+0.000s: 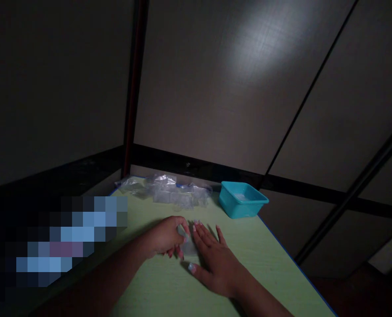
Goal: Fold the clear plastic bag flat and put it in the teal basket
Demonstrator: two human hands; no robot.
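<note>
A small clear plastic bag [189, 250] lies on the pale green tabletop [169, 281] between my hands. My left hand [166, 235] is curled at the bag's left side, thumb and index finger pinched on its edge. My right hand [215, 257] rests flat, its fingers stretched forward and thumb spread out to the left. Its fingertips lie along the right side of the bag; how much of the bag is under them is hidden.
Several clear plastic bags [169, 193] lie in a loose heap along the table's far edge. To their right stands a turquoise plastic basin [238, 207] with something whitish inside. Dark-framed panels [202, 97] rise behind the table. A pixelated patch covers the left side.
</note>
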